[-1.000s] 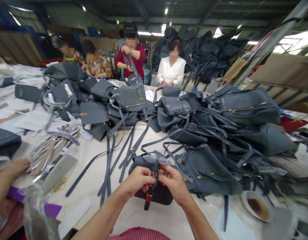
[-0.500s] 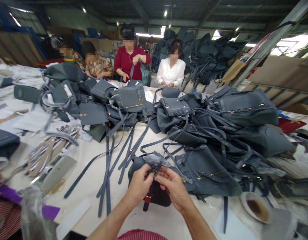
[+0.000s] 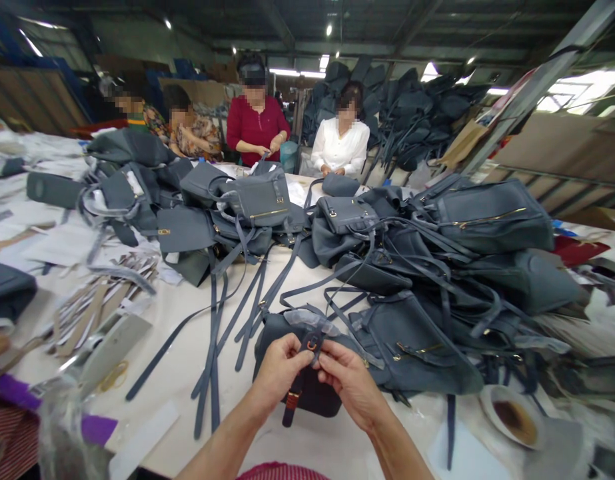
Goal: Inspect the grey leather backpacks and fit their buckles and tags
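Observation:
A dark blue-grey bag (image 3: 273, 328) lies right in front of me, its clear plastic-wrapped handle (image 3: 304, 318) at the top. Between my hands is a narrow strap with a small gold buckle (image 3: 312, 345). My left hand (image 3: 281, 368) pinches this buckle strap from the left, thumb against it. From the other side, the fingertips of my right hand (image 3: 348, 379) close on the same strap just below the buckle. Lower on the bag hangs a dark strap end with a reddish-gold fitting (image 3: 292, 400). My fingers hide part of the bag's front.
Piled bags (image 3: 257, 200) with trailing straps (image 3: 214, 353) stretch across the table. Another bag (image 3: 412, 340) lies close on my right, near a bowl of brown stuff (image 3: 514, 417). Cut strips (image 3: 104, 300) lie left. Co-workers, one in a red top (image 3: 257, 127), are across the table.
My hands have tilted the buckle strap so that its buckle shows more openly, and my right fingers have slid slightly lower. Across the table, the co-worker in red has lowered their raised hand.

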`<state>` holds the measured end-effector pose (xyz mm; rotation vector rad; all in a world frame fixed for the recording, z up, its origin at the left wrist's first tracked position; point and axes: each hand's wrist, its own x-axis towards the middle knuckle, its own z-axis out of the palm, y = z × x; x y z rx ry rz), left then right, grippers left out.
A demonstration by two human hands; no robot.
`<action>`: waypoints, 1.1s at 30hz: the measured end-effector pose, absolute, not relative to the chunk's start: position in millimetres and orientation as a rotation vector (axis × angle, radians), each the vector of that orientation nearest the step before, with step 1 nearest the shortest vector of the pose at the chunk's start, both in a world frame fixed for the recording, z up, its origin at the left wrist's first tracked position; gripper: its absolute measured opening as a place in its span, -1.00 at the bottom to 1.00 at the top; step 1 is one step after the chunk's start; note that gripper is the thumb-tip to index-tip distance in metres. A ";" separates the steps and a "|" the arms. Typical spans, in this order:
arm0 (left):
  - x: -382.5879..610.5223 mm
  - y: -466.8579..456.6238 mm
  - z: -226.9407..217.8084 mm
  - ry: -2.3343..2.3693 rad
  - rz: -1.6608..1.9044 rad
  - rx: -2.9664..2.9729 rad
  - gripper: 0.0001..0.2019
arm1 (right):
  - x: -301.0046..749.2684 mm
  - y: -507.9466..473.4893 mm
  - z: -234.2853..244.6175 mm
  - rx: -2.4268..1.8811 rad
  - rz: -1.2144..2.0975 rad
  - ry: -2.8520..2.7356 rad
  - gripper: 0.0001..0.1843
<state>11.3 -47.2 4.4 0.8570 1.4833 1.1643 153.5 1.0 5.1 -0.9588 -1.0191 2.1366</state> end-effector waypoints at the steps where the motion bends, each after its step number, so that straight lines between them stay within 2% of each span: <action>1: 13.6 -48.2 5.1 1.482 1.154 0.864 -0.82 | 153.5 0.5 3.9 -0.970 2.125 -1.033 -0.63; 4: 19.6 -52.2 8.5 1.545 1.158 0.924 -0.85 | 153.3 -0.7 2.1 -1.012 2.055 -1.099 -0.65; 9: 17.5 -51.6 8.5 1.699 1.153 1.130 -0.76 | 153.4 -3.7 6.8 -0.958 2.024 -1.085 -0.64; 18: 17.1 -44.1 0.3 1.607 1.202 0.920 -0.69 | 154.6 -6.4 8.6 -0.951 2.018 -1.060 -0.67; 33: 22.5 -43.5 1.3 1.647 1.198 0.924 -0.72 | 153.6 -5.7 -0.8 -0.995 1.917 -1.115 -0.57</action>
